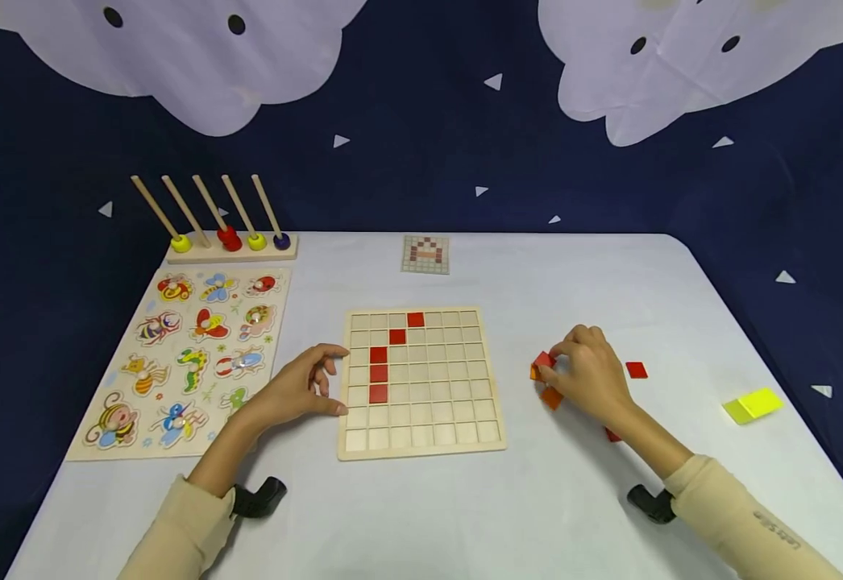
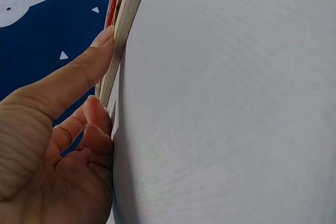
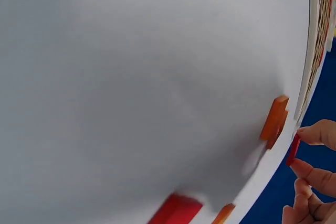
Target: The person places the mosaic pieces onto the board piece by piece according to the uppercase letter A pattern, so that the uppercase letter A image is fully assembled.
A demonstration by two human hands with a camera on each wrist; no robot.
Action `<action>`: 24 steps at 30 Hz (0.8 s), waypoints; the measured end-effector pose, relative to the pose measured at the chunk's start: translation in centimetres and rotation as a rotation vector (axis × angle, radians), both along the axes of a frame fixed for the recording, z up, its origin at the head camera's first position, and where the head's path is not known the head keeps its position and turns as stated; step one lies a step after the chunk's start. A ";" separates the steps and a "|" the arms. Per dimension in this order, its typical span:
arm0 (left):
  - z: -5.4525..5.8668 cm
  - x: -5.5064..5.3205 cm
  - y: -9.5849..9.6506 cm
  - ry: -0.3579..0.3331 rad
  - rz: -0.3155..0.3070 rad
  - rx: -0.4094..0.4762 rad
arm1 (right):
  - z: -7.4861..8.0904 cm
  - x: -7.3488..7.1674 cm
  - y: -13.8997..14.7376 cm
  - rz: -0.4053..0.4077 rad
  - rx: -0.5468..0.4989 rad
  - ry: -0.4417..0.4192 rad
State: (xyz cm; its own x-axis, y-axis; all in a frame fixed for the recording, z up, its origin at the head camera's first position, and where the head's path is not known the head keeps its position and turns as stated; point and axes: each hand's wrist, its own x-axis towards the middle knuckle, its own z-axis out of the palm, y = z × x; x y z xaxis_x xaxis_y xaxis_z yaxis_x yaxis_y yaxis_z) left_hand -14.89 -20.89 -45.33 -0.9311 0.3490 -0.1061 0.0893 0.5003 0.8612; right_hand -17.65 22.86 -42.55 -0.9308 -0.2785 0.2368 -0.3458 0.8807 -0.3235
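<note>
A dark blue backdrop (image 1: 429, 121) with pale clouds and small triangles hangs behind a white table (image 1: 407, 515). Farthest left, beyond and to the left of the left hand (image 1: 294, 385), a wooden peg stand (image 1: 233, 251) carries yellow, red and dark blue beads. Nearer, an insect puzzle (image 1: 175, 350) lies flat, its lower right corner partly behind the left forearm. The left hand's thumb and forefinger are spread apart, both tips touching the left edge of the grid board (image 1: 436, 387). Just right of those fingertips, five red squares (image 1: 379, 374) sit in the grid: three stacked in the second column, two stepping up rightward to the top row. Beyond the board, a small pattern card (image 1: 425, 254) lies flat. Right of the board, the right hand (image 1: 588, 370) pinches a red tile (image 3: 294, 149) between thumb and finger, with orange tiles (image 1: 552, 398) just beneath that pinch. A loose red tile (image 1: 636, 370) lies right of the right hand, another red piece (image 1: 612, 435) is partly hidden under its wrist, and yellow tiles (image 1: 753, 405) lie well apart, farther right.
</note>
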 end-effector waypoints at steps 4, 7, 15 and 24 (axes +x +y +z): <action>0.1 -0.1 0.1 -0.002 0.001 -0.004 | 0.1 -0.3 -1.2 0.029 -0.026 0.004; 0.1 -0.1 0.1 -0.007 0.005 -0.002 | 0.0 -0.7 -2.1 0.058 -0.033 0.015; 0.1 -0.1 0.0 -0.014 0.010 0.019 | 0.3 -2.0 -5.0 0.143 0.003 0.012; 0.1 0.0 0.1 -0.019 0.010 0.028 | 0.8 -3.4 -8.3 0.231 0.040 0.013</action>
